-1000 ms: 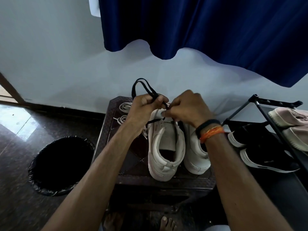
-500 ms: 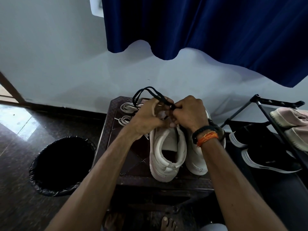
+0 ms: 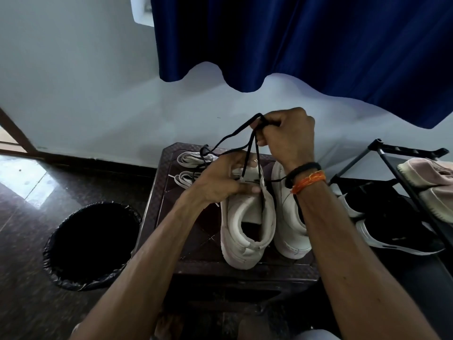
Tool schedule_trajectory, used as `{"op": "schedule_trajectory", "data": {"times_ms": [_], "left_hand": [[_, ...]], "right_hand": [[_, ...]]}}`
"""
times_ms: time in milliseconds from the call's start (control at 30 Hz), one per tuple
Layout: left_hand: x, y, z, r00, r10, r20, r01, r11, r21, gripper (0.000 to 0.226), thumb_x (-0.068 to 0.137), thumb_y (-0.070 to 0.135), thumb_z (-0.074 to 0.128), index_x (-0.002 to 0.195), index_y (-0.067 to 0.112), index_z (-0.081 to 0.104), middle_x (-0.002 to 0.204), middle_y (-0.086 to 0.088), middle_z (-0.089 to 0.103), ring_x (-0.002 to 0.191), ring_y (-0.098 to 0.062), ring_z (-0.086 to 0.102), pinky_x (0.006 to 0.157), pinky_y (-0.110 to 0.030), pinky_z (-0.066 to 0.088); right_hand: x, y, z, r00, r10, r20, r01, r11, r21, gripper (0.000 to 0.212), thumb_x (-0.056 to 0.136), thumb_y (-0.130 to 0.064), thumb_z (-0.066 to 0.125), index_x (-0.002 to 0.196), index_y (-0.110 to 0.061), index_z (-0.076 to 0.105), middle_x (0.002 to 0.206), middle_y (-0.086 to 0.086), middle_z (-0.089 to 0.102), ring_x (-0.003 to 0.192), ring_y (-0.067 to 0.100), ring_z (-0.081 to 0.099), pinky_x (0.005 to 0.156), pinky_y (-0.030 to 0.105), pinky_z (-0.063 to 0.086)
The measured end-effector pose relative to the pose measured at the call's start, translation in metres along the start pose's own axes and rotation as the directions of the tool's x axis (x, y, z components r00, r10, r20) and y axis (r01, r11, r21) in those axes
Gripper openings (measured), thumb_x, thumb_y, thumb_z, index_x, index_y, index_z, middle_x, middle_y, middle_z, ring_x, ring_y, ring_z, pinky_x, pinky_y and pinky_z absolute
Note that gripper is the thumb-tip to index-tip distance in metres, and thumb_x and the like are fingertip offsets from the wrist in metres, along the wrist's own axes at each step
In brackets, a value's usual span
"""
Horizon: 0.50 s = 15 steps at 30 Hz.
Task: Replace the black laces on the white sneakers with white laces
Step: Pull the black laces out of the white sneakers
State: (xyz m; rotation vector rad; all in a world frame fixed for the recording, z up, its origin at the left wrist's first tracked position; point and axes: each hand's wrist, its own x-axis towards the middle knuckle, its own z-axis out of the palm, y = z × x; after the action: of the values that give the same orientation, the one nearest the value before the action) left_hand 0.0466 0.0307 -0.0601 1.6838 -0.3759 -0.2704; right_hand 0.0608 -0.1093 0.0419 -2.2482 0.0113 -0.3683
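Two white sneakers stand side by side on a dark stool (image 3: 193, 241), heels toward me: the left sneaker (image 3: 247, 224) and the right sneaker (image 3: 289, 217). My right hand (image 3: 286, 136) is raised above them and pinches the black lace (image 3: 235, 141), whose strands run down to the left sneaker's front. My left hand (image 3: 220, 180) grips the front of the left sneaker, with lace strands passing by its fingers. Two bundles of white laces (image 3: 191, 168) lie on the stool's far left part.
A black-lined bin (image 3: 90, 244) stands on the floor to the left. A black shoe rack (image 3: 404, 192) with dark and pink shoes is at the right. A blue curtain (image 3: 306, 45) hangs above against the white wall. My bare feet show below the stool.
My right hand has risen up and away from the sneaker, drawing the black lace out longer. My left hand has stayed down on the left sneaker.
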Motion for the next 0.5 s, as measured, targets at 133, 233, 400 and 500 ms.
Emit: {"op": "schedule_trajectory", "data": {"times_ms": [133,233,400,500], "left_hand": [[-0.005,0.011,-0.001,0.994,0.046,-0.103,-0.058,0.992,-0.116,0.008,0.097,0.01,0.066,0.099,0.015,0.072,0.081,-0.002,0.061,0.075,-0.011,0.055,0.072,-0.023,0.047],[-0.003,0.014,0.0,0.98,0.04,-0.194,-0.064,0.991,-0.121,0.036,0.103,0.013,0.058,0.072,0.027,0.07,0.06,0.017,0.047,0.06,-0.001,0.037,0.058,-0.019,0.031],[-0.001,0.014,0.002,0.973,-0.003,-0.23,-0.047,0.976,-0.213,0.025,0.102,0.008,0.057,0.084,0.018,0.071,0.062,0.014,0.055,0.057,-0.001,0.043,0.057,-0.017,0.037],[0.0,0.01,0.001,0.969,-0.083,-0.233,0.013,0.958,-0.288,0.018,0.103,0.014,0.057,0.094,0.013,0.072,0.079,-0.003,0.061,0.068,-0.008,0.055,0.066,-0.022,0.048]], "right_hand": [[0.0,0.004,0.004,0.974,0.109,0.198,-0.117,0.993,0.032,0.009,0.082,-0.003,0.07,0.08,-0.001,0.078,0.067,0.015,0.073,0.057,0.02,0.069,0.07,0.045,0.063],[-0.005,0.002,0.006,0.97,0.082,0.23,-0.098,0.993,0.061,0.007,0.085,-0.007,0.075,0.082,-0.003,0.08,0.063,0.01,0.071,0.051,0.011,0.064,0.059,0.028,0.06],[-0.007,0.003,0.0,0.945,0.033,0.326,-0.079,0.989,0.127,0.015,0.083,-0.002,0.077,0.09,-0.015,0.081,0.073,0.005,0.076,0.06,0.007,0.068,0.061,0.019,0.054],[-0.008,0.012,-0.009,0.939,0.076,0.337,-0.068,0.997,-0.036,0.022,0.076,-0.018,0.088,0.097,-0.016,0.081,0.082,0.0,0.077,0.074,0.01,0.071,0.073,0.021,0.056]]}}
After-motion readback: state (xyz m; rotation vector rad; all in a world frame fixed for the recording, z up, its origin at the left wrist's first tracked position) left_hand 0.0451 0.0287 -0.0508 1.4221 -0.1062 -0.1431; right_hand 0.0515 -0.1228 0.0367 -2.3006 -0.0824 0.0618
